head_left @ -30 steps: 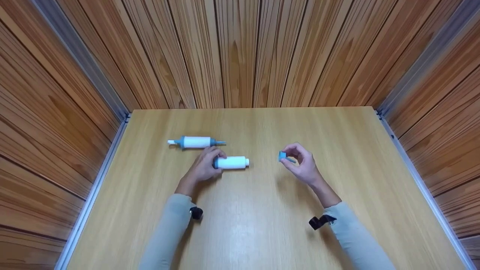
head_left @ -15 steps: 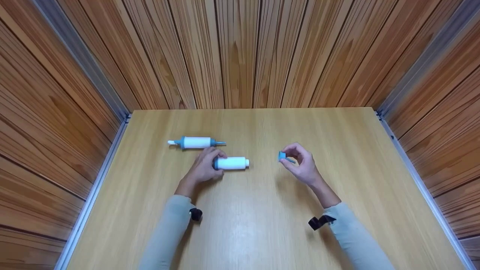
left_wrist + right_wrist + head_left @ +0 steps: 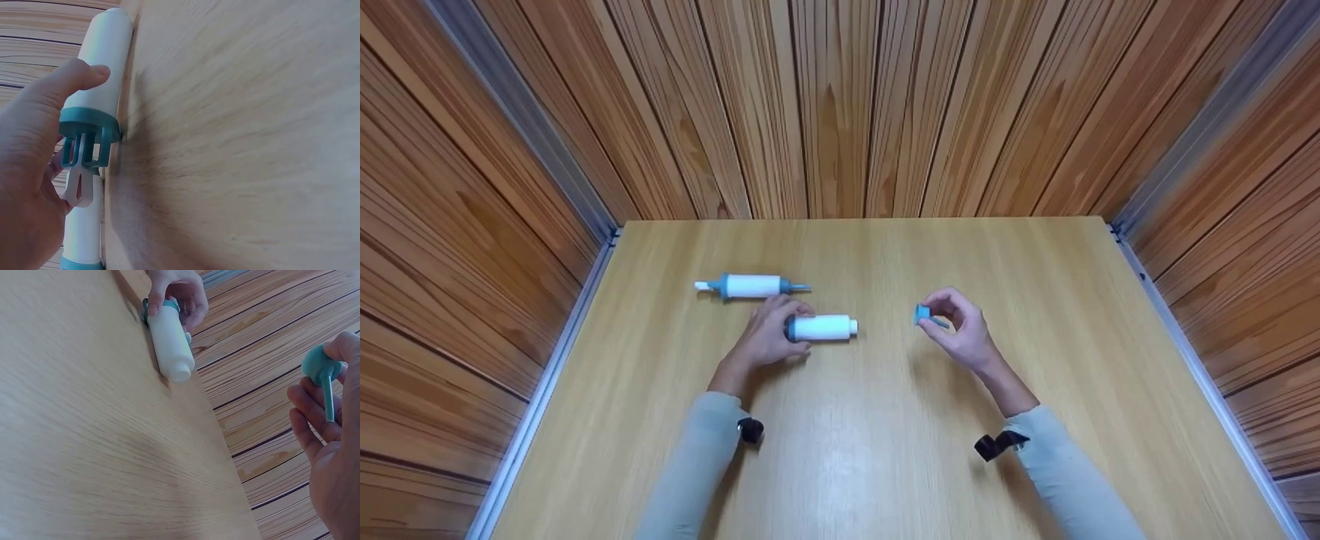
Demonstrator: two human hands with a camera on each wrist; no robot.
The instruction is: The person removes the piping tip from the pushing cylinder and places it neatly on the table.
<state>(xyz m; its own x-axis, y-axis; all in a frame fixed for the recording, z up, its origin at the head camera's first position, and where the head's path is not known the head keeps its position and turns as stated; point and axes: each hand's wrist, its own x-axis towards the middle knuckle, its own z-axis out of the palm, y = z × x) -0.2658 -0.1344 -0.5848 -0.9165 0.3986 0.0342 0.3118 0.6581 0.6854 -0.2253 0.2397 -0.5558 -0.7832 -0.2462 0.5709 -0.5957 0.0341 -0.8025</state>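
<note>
Lying on the table in the head view, a white bottle [image 3: 820, 328] has a teal collar at its left end and a bare white neck at its right. My left hand [image 3: 769, 334] holds it around the collar end, with the thumb [image 3: 93, 76] over the white body in the left wrist view. Teal prongs and a pale looped piece [image 3: 80, 188] project from that end. Off to the right, above the table, my right hand [image 3: 964, 330] pinches a teal nozzle cap [image 3: 922, 313] between thumb and fingers. Its thin spout [image 3: 328, 396] points toward the palm.
A second white bottle [image 3: 754, 286] with teal ends lies behind the left hand, its thin spout pointing right. The wooden table [image 3: 840, 450] meets plank walls [image 3: 840, 112] at the back and sides, with metal rails [image 3: 562, 330] along the side edges.
The left thumb has shifted slightly outward along the near side of the bottle. The right hand keeps its pinch on the nozzle cap in about the same place.
</note>
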